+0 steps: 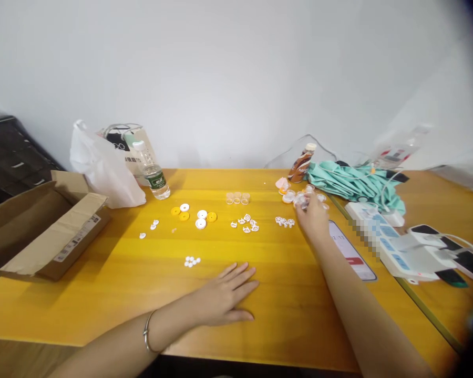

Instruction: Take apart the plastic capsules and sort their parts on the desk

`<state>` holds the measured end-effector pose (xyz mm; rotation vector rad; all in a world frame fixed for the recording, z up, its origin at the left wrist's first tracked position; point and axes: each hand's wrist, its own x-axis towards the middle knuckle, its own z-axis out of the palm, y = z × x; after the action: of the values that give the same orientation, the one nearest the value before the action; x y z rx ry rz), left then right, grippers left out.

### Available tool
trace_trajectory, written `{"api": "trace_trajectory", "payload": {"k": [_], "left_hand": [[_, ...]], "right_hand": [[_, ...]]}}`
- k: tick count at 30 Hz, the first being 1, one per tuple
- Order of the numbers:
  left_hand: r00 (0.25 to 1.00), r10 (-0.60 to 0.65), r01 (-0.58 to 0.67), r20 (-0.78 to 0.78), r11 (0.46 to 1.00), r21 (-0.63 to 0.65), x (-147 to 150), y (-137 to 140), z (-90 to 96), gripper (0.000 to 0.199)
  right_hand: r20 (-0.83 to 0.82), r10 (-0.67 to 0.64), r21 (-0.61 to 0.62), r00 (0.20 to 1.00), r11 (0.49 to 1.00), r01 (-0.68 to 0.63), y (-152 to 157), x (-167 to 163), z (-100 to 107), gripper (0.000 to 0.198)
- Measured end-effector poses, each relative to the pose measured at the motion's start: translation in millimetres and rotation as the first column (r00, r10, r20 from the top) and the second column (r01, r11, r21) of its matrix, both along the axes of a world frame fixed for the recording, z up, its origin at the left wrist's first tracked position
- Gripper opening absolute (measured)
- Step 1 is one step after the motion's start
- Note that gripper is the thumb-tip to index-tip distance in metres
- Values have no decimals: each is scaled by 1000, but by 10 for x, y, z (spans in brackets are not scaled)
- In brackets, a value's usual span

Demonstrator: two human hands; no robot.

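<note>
I am viewing the scene under bright, even indoor lighting. Soft glare is spreading across the yellow table [102,294], and shadows are staying faint. The right edge and corner are darkening and warping. Small details are blurring slightly, and a pixelated patch is covering part of the power strip [382,241].
</note>
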<state>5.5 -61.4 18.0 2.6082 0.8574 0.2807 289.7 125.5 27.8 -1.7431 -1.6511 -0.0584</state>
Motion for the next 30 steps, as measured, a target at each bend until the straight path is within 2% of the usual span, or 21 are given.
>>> {"api": "trace_trajectory", "payload": {"k": [2,4,7,9,13,19,22,26,30], "left_hand": [[1000,27,-27,4,999,-27,-79,-48,31,71],[997,73,-74,-5,995,-63,-195,-116,45,72],[983,184,-185,-22,979,-87,-399,-197,19,72],[964,262,-264,-31,962,-76,-522,-200,-10,70],[940,340,-341,-34,939,-45,-703,-89,-13,65],[956,286,-290,-61,955,-68,-912,109,27,63],[965,256,-259,-47,964,-61,-967,162,11,62],[968,239,-239,78,971,-14,-860,186,20,52],[936,246,-270,254,961,63,-516,245,64,45]], "right_hand": [[-101,114,66,988,992,-107,-182,-66,89,37],[-224,272,91,936,962,-258,-414,-170,139,39],[-342,460,48,820,880,-473,-759,-367,94,38],[-380,522,26,763,831,-556,-928,-492,19,36],[-404,574,-14,713,775,-632,-1116,-673,-70,31],[-386,677,-75,627,655,-752,-1295,-825,-75,25],[-373,705,-98,603,616,-781,-1311,-894,-125,24],[-370,717,-105,590,599,-794,-1254,-977,-218,27],[-422,706,-80,569,595,-799,-1181,-1013,-287,37]]}}
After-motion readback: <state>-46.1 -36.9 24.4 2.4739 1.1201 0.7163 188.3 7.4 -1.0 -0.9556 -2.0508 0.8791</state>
